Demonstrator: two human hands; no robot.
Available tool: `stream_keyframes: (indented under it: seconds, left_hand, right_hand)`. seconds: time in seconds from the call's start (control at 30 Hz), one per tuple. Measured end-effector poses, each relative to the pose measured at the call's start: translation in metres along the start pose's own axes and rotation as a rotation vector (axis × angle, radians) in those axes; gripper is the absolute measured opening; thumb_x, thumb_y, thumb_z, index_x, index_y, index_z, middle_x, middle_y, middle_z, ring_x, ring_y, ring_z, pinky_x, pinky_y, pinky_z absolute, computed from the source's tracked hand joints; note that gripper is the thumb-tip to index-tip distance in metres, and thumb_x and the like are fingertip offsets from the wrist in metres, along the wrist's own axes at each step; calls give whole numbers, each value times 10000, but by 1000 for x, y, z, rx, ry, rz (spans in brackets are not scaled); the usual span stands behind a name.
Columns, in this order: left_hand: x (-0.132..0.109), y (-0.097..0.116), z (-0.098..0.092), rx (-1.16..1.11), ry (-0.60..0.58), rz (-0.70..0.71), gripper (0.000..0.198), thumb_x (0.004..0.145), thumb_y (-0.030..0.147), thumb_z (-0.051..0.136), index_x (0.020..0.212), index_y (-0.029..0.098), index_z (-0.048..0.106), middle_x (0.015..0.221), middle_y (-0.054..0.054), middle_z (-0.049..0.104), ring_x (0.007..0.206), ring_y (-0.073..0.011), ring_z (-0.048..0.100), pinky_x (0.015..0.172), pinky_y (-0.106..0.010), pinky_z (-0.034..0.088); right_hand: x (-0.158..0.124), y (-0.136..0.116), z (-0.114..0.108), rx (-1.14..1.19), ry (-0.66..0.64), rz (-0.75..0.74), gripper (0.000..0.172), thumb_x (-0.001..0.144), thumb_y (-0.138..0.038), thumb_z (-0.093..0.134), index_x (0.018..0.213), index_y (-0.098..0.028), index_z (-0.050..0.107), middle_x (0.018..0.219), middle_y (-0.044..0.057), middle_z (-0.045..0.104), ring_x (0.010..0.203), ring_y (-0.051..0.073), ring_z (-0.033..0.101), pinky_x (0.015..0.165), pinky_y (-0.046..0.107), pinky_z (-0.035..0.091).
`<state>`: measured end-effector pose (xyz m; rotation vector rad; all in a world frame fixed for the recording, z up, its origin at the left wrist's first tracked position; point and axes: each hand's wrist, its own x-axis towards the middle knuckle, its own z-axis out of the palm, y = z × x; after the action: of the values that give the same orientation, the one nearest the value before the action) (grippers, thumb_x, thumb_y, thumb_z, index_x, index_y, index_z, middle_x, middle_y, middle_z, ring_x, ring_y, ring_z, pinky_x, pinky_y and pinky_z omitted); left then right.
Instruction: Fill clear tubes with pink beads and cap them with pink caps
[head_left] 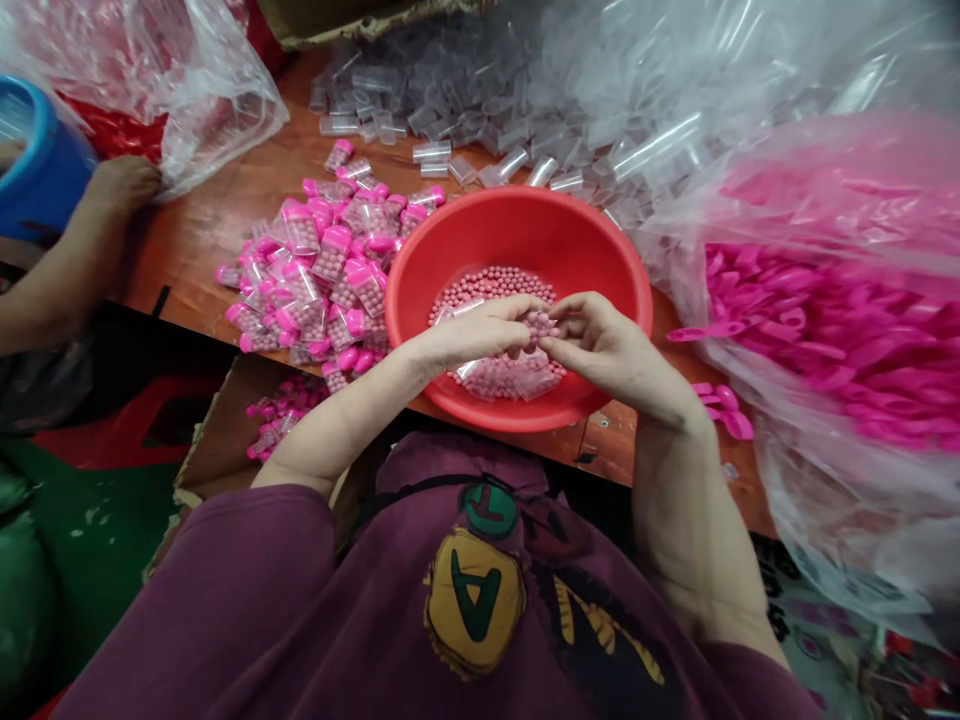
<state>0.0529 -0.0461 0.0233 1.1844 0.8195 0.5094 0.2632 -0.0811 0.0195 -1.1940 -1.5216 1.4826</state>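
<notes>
A red plastic basin (517,225) sits at the table's front edge with loose pink beads (499,285) in it. Some clear tubes (480,375) lie among those beads. Above the basin, my left hand (484,332) is closed on a small clear tube of pink beads (541,326). Meeting it from the other side, my right hand (611,350) has its thumb and fingers curled around the tube's other end. My fingers cover part of the tube, so I cannot tell whether a cap is on it.
Left of the basin is a heap of pink-capped bead tubes (322,270); more fill a cardboard box (217,430) below. Empty clear tubes (435,110) are piled behind. A bag of pink caps (840,340) stands right. Another person's hand (124,185) is near a blue bucket (45,150).
</notes>
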Motion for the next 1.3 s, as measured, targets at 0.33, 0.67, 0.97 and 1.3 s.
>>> stream_keyframes:
  seconds: [0.33,0.67,0.97,1.3]
  left_hand:
    - [-5,-1,-2,-101,81,-98,297,757,75,620,1034,179,642,831,13,656,690,-110,607,622,-254,415]
    - [-1,-1,1,-300,51,-189,390,1111,370,520,859,117,676,801,-115,714,618,-119,596,575,-274,383]
    - [-19,-4,20,-497,180,-39,278,907,425,876,904,167,772,796,-23,722,653,-110,639,589,-241,459]
    - [-9,-28,40,-489,369,-119,354,899,529,878,936,202,749,766,-16,730,675,-141,680,611,-257,521]
  right_hand:
    - [12,2,1,280,26,209,478,766,-482,1007,918,-249,618,602,-96,535,462,46,326,442,229,176]
    - [12,3,-7,-216,114,-141,162,899,-396,866,983,-261,832,961,30,821,873,205,725,873,392,645]
    - [-3,26,7,-455,282,-408,141,1011,-347,722,1105,-264,788,1094,50,840,1022,233,774,967,426,631]
    - [-100,102,-88,-855,827,-29,225,1059,-274,546,1134,-295,757,1113,99,805,1043,277,693,997,509,585]
